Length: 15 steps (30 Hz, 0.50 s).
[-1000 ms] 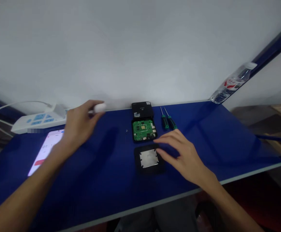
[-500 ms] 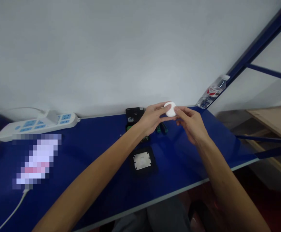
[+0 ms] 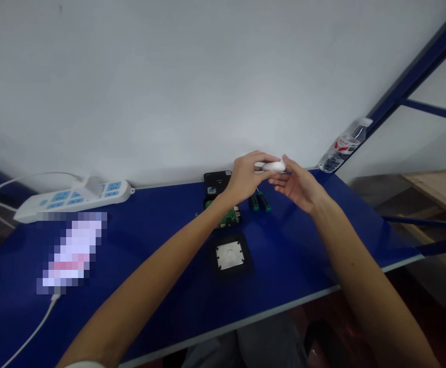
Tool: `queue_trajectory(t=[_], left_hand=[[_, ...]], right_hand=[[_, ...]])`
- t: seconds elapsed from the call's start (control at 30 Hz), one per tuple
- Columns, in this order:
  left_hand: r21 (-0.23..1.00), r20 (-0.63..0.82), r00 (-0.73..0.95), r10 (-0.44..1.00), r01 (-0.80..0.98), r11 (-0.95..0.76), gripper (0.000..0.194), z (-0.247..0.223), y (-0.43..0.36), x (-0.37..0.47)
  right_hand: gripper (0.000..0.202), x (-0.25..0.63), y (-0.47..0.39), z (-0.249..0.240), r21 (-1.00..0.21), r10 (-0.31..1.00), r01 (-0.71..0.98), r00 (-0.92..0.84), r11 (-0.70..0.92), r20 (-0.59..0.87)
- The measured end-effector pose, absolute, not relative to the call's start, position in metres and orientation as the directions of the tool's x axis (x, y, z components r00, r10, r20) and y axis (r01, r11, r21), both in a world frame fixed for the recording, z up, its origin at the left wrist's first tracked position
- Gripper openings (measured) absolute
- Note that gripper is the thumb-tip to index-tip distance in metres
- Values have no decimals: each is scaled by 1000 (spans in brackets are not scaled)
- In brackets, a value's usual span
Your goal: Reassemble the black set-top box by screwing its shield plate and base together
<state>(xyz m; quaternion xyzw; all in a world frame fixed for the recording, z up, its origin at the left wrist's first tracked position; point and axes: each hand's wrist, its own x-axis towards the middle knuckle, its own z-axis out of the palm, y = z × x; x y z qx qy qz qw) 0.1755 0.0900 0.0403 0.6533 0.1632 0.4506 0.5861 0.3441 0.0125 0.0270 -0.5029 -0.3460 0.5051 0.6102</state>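
My left hand [image 3: 244, 176] grips a small, smooth, white rounded case [image 3: 273, 166] between thumb and fingers, above the back of the blue table. The case is seen nearly edge-on. Close at its right end is my right hand [image 3: 297, 185], its thumb raised by the case and its fingers loosely apart just below. I cannot tell whether the right thumb touches the case. Under my left forearm lies a green circuit board [image 3: 226, 219] in a black housing, partly hidden. Two green-handled screwdrivers [image 3: 259, 202] lie below my hands.
A black cover with a silver plate [image 3: 229, 255] lies nearer the table's [image 3: 284, 266] front edge. Behind the board is a black box [image 3: 214, 183]. At left are a white power strip [image 3: 73, 200] and a blurred-out phone [image 3: 71, 253] on a cable. A water bottle [image 3: 343, 146] leans at right.
The white case has tipped from showing its broad face to nearly edge-on. My right fingers have loosened from their pinch and spread. The view has shifted slightly, showing more of the circuit board.
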Motion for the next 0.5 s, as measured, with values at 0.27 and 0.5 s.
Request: queue_trajectory(t=[0.27,0.5], left_hand=[[910,318,459,830,-395,-130,30,29,107,170],[913,183,497,849,-405,40,26,23,100,165]], right_hand=[[36,338,32,33,-951,957,-253,270,179,108],[41,317,32,30,-943,924,-208,337,260,181]])
